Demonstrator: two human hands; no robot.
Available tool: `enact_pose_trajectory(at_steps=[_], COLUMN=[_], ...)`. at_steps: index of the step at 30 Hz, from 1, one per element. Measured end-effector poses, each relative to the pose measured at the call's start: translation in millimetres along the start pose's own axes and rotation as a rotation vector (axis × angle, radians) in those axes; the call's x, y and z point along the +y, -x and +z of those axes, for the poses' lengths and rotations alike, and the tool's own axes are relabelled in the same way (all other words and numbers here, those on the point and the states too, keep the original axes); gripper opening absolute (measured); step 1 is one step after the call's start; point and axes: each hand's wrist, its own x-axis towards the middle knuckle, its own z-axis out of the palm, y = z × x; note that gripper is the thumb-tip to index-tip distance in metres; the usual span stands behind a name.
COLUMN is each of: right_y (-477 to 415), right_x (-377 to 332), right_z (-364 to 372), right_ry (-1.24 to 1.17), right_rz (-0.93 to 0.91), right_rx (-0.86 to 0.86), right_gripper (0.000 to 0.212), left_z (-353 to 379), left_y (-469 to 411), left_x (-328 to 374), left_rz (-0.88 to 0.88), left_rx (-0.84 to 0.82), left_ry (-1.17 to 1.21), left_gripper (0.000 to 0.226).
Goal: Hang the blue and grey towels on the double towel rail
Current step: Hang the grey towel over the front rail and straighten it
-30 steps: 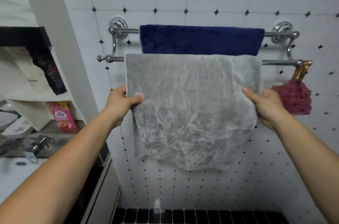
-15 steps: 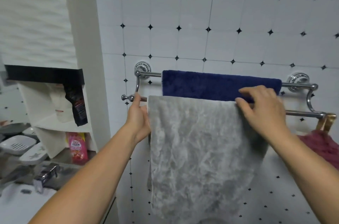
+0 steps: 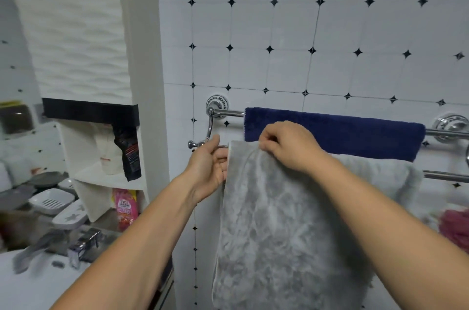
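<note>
grey towel (image 3: 279, 233) edge — pinched by right hand (image 3: 289, 149)

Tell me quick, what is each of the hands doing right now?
Left hand: open, fingers against the left edge of the grey towel.
Right hand: closed, pinching the grey towel's top edge.

Colours and patterns at the tiled wall.
Blue towel (image 3: 330, 132): plain deep navy. Grey towel (image 3: 279, 221): pale grey, mottled pile. Rail (image 3: 225, 113): bright chrome. Wall tiles (image 3: 253, 68): white with small black diamonds. Pouch (image 3: 126, 208), lower left: pink. Puff (image 3: 456, 228), right edge: dark red.
</note>
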Motion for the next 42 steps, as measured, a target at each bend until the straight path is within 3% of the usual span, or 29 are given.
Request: enact_pose_trajectory(at_steps=[10, 13, 16, 18, 21, 28, 35, 38, 42], right_y=[6.0, 9.6, 24.3, 42.0, 68.3, 66.0, 80.8, 94.5, 115.5], right_x=[4.6, -3.0, 20.9, 53.5, 90.7, 104.5, 119.1, 132.4, 154.4], right_z=[-9.6, 4.0, -14.4, -35.8, -58.8, -79.6, -101.8, -109.8, -115.1], right_ry=[0.262, 0.210, -0.037, -0.035, -0.064, -0.017, -0.036, -0.017, 0.107], right_rz=[-0.058, -0.083, 0.029, 0.122, 0.226, 0.208, 0.259, 0.356, 0.434], right_rx=[0.011, -0.023, -0.062, -0.085, -0.079, -0.155, -0.109, -0.156, -0.162], right_gripper=[0.012, 0.010, 0.020, 0.025, 0.011, 0.017, 0.014, 0.024, 0.022], left_z=[9.6, 23.0, 27.2, 23.8, 22.4, 19.2, 14.9, 11.1, 12.7], left_y=[4.0, 5.4, 3.2, 2.2, 0.8, -1.2, 0.3, -1.4, -8.3], left_x=[3.9, 4.9, 11.5, 17.5, 23.4, 25.9, 20.8, 20.9, 14.5], left_rz=[0.074, 0.119, 0.104, 0.072, 0.044, 0.014, 0.009, 0.035, 0.092], left_rx=[0.121, 0.221, 0.298, 0.277, 0.255, 0.328, 0.332, 0.357, 0.389], left_ry=[-0.226, -0.379, -0.425, -0.388, -0.390, -0.342, -0.406, -0.442, -0.445], left_gripper=[0.034, 0.027, 0.017, 0.016, 0.018, 0.012, 0.010, 0.005, 0.007])
